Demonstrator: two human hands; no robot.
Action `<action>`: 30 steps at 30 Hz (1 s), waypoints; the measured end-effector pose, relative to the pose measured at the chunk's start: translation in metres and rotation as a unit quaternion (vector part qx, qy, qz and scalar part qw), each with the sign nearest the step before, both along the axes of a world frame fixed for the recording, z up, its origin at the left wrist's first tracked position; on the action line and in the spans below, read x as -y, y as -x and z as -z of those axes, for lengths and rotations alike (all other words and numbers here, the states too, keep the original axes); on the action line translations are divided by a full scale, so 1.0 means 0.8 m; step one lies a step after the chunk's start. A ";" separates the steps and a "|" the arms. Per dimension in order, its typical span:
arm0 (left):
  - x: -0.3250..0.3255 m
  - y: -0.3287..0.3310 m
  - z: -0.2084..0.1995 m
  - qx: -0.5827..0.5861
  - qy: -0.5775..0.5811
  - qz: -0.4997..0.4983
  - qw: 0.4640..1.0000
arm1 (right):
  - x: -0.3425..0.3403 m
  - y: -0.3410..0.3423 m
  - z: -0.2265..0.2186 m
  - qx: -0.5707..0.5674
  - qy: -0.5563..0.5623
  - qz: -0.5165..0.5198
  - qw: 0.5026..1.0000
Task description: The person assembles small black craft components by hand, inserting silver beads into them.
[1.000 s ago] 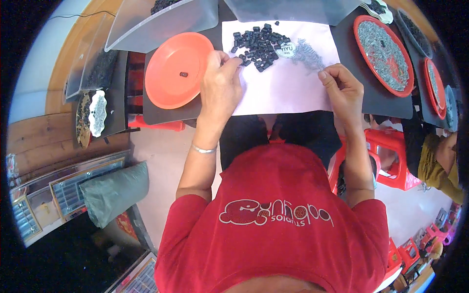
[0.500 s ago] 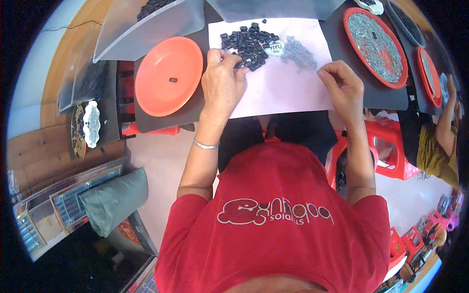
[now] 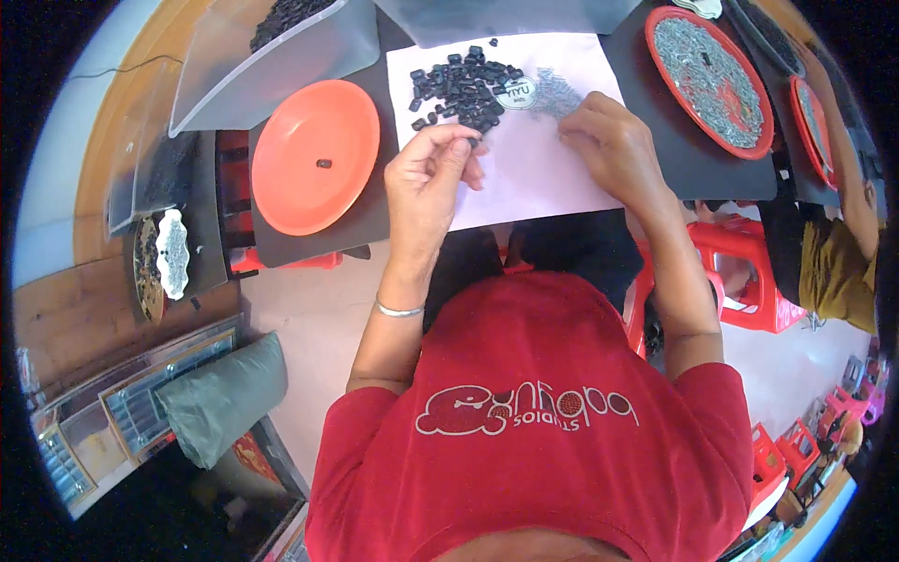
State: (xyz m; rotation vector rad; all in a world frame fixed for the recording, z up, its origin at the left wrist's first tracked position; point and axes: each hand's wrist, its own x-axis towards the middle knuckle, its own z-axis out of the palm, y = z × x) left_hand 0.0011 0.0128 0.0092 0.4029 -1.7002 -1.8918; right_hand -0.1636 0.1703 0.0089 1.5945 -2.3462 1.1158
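Observation:
My left hand [image 3: 433, 178] is closed in a pinch on a small black plastic piece, just at the near edge of a pile of black plastic pieces [image 3: 461, 82]. Closed too, my right hand [image 3: 613, 150] has its fingertips pressed together beside a small heap of thin silvery metal pins [image 3: 559, 91]; whatever it holds is hidden. Both heaps lie on a sheet of pale pink paper [image 3: 543, 192], with a round white label [image 3: 515, 94] between them. One dark piece [image 3: 323, 163] sits in the orange plate [image 3: 314, 208] on the left.
A red-rimmed tray full of metal pins [image 3: 702, 80] stands at right. Translucent bins [image 3: 281, 80] line the far side, one holding black pieces. Red plastic stools [image 3: 749, 281] stand below the table's right side. Another person's arm [image 3: 854, 183] shows at far right.
My left hand has drawn back from the black pile with a piece in its pinch. My right hand has moved leftward and farther in, to the pins. The view has shifted slightly.

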 end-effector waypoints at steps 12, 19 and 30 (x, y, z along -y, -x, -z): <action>0.006 -0.010 0.024 -0.084 -0.294 0.114 0.945 | 0.046 -0.050 -0.016 0.276 0.074 -0.088 0.954; 0.000 -0.005 0.027 -0.098 -0.251 0.078 0.960 | 0.057 -0.068 -0.015 0.424 0.132 -0.118 0.888; -0.010 -0.004 0.012 -0.062 -0.074 -0.002 0.995 | 0.053 -0.070 -0.008 0.343 0.105 -0.091 0.929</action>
